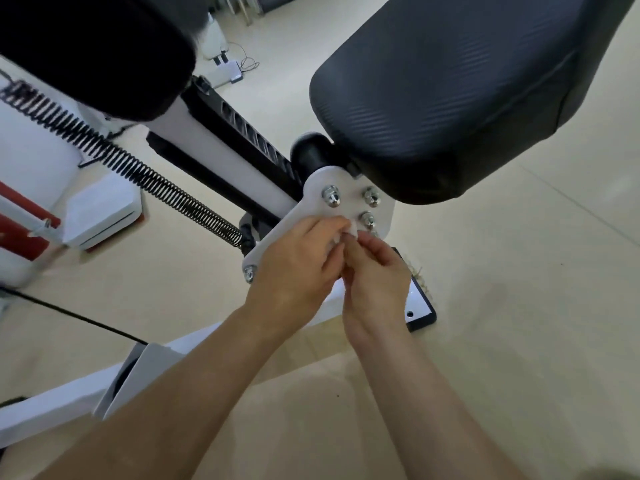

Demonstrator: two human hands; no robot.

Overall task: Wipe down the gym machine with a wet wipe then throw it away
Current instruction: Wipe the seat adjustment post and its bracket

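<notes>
Fingertips (333, 224) of both hands were closed together on a small white wipe (351, 232). The left hand (298, 261) curled round it from the left and the right hand (377, 278) pinched its near edge, so most of the wipe was hidden between them. It sat at the lower part of the white plate (313, 192), just beside the lowest of three bolts (367, 220); contact with the plate could not be told. The step appeared to be readying the wipe, which would serve best spread flat and worked round each bolt head. The seat (450, 91) closely overhung the plate's top edge and the spring (138, 171) ended at its left side. Strokes therefore had room chiefly downward and rightward, above open floor (519, 306).
</notes>
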